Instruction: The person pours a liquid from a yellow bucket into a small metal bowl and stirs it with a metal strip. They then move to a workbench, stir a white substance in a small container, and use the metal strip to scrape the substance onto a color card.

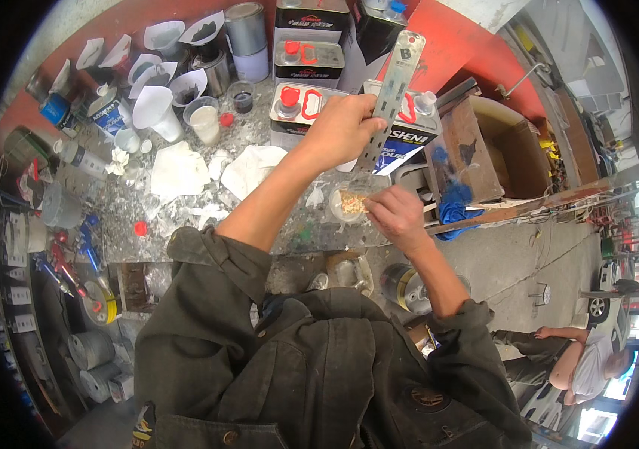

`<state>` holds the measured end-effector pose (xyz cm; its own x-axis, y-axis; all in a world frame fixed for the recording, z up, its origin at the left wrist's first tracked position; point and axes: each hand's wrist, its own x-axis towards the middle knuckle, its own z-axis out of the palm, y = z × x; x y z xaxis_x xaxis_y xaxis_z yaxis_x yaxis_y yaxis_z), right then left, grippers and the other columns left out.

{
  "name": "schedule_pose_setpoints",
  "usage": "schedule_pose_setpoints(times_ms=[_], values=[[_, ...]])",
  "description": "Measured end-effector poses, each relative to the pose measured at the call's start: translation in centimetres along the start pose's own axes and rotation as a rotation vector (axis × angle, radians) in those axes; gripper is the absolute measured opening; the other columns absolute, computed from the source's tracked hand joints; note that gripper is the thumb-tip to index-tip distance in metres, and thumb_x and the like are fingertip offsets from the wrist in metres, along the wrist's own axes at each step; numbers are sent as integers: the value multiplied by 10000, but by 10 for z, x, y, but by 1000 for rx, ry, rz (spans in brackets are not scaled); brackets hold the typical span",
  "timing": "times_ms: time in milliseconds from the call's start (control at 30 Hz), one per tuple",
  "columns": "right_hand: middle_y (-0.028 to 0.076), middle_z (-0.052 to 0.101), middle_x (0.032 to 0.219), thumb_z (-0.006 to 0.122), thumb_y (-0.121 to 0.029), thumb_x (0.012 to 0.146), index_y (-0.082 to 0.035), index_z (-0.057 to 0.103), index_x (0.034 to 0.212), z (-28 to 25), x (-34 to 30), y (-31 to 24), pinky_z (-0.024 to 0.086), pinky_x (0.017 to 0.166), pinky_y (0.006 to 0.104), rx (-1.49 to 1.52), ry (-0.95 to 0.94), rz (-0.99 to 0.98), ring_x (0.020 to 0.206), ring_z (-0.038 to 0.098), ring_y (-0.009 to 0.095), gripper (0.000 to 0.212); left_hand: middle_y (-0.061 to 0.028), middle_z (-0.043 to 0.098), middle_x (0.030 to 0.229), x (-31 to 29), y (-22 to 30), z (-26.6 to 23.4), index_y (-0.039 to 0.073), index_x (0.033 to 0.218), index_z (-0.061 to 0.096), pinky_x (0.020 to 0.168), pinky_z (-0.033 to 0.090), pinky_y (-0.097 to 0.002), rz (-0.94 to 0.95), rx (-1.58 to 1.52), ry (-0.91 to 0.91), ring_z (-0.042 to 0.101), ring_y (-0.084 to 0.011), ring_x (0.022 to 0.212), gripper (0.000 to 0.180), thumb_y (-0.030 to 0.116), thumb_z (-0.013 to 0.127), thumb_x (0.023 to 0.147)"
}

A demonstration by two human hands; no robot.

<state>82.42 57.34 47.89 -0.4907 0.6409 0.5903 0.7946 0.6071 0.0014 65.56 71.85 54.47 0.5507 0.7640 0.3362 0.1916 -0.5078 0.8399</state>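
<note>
My left hand (336, 132) is closed around a flat metal mixing ruler (400, 72) with slots along it, held upright at a tilt. The ruler's lower end hangs just beyond a small clear cup (336, 209) on the bench. Yellowish crumbly bits (351, 200) show in that cup. At the cup's right side, the fingers of my right hand (399, 219) are pinched together. What they grip, if anything, is hidden. Behind the ruler stands a blue-and-white metal can (401, 153), and a white can with a red cap (289, 112) is left of it.
White paper cones (156, 112) in cups crowd the left back of the stained bench (248, 221). Crumpled white paper (179, 170) lies nearer. A cardboard box (510, 138) stands right. Spray guns (87, 243) hang left. Another person (596, 359) is in the lower right.
</note>
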Motion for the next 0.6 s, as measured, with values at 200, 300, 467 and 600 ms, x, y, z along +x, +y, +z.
schedule_pose_setpoints(times_ms=[200, 300, 467, 600], values=[[15, 586, 776, 741, -60, 670, -78, 659, 838, 15, -17, -2, 519, 606, 322, 40, -76, -3, 725, 602, 194, 188, -98, 694, 784, 7, 14, -12, -24, 1059, 663, 641, 486, -326, -15, 29, -23, 577, -124, 672, 180, 107, 676, 938], [15, 589, 780, 743, -62, 675, -78, 659, 838, -1, -2, -3, 521, 610, 323, 37, -30, 1, 729, 604, 195, 184, -88, 694, 783, 8, 11, -12, -23, 1064, 664, 638, 487, -326, -12, -4, -11, 576, -127, 673, 178, 107, 672, 943], [17, 606, 795, 752, -62, 691, -77, 664, 842, -2, 2, 2, 518, 601, 328, 20, -14, 6, 727, 611, 198, 175, -84, 691, 776, 8, 10, -11, -31, 1027, 653, 633, 490, -326, -4, -21, -14, 578, -124, 671, 164, 108, 674, 942], [17, 620, 806, 759, -62, 692, -77, 667, 848, 13, -17, -1, 517, 594, 330, 36, -101, 3, 722, 615, 201, 181, -98, 684, 759, 12, 18, -15, -30, 1021, 652, 618, 491, -330, 33, -9, 10, 579, -130, 649, 174, 118, 683, 935]])
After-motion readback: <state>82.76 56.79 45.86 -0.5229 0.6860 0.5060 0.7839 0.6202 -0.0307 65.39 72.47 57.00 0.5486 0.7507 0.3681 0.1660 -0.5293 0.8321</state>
